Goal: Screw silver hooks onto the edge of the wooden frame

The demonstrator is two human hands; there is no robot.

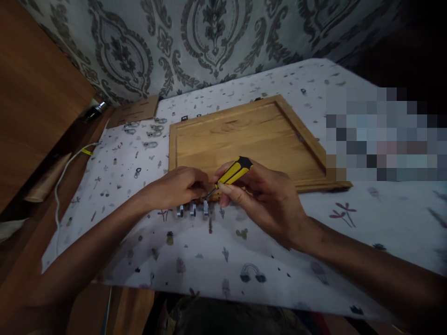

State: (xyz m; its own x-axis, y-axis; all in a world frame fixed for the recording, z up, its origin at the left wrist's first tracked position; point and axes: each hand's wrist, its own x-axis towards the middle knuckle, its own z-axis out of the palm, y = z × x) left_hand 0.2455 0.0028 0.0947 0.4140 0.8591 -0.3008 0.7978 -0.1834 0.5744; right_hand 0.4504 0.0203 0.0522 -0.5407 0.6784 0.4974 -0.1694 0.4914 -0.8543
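Note:
My right hand [267, 200] is wrapped round a yellow and black screwdriver [232, 173], its thin shaft slanting down to the left. The tip meets the near edge of a wooden board [216, 144] with a raised border, close to a small shiny metal fitting [206, 208]. Two similar metal fittings [186, 210] stand in a row to its left along that edge. My left hand [179, 186] rests at the board's near left corner, fingers curled together beside the screwdriver tip. What those fingers pinch, if anything, is hidden.
Several loose metal fittings [153, 132] lie left of the board on a patterned white cloth [195, 260]. Behind them is a piece of brown cardboard [134, 110]. A white cable [64, 172] runs along the left edge. A blurred-out patch [384, 135] covers the right side.

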